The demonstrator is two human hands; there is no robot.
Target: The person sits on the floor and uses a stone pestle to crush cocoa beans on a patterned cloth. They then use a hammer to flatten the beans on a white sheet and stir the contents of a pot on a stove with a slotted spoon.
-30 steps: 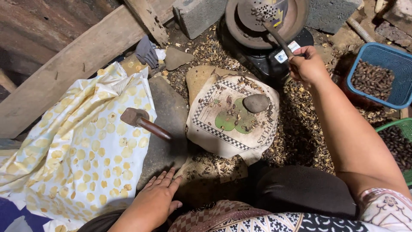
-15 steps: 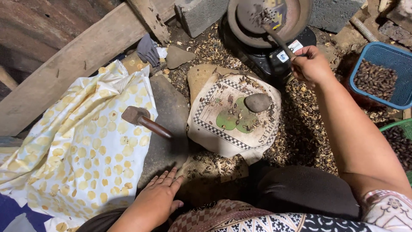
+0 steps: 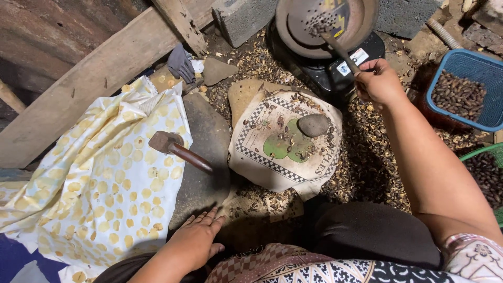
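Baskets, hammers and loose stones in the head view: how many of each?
Baskets: 2, a blue basket and a green basket, only partly in frame
Hammers: 1, the hammer
Loose stones: 1, the round stone on the printed cloth
Total: 4

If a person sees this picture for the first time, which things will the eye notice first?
Probably the right hand at the top, gripping a perforated ladle of small dark pieces over a round pan. In the middle, a grey stone lies on a checkered-border cloth. To the left, a hammer rests beside a yellow-dotted sheet, and the left hand lies flat below.
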